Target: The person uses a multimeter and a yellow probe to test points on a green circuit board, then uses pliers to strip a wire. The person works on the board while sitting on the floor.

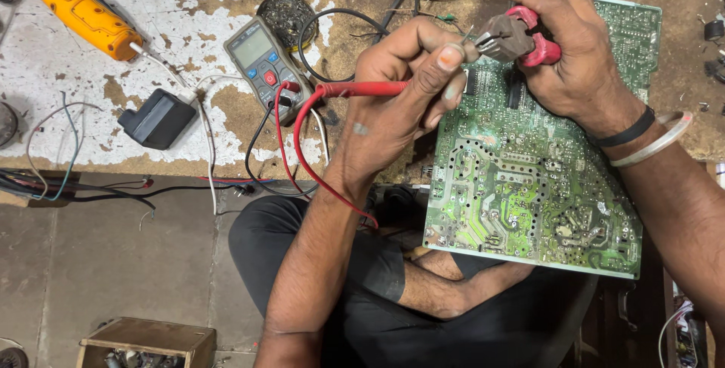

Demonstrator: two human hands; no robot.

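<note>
The large green printed circuit board [529,179] stands propped on the person's lap, solder side up, its top edge leaning on the near edge of the worn, paint-flaked desk [91,73]. The right hand [574,58] has its grip closed on small red-handled pliers [513,35], whose jaws point left toward the left hand's fingertips [451,57] just beside them at the board's upper left corner. The left hand [400,103] pinches a red multimeter probe [362,89], long axis running leftward to the grey multimeter [264,62].
</note>
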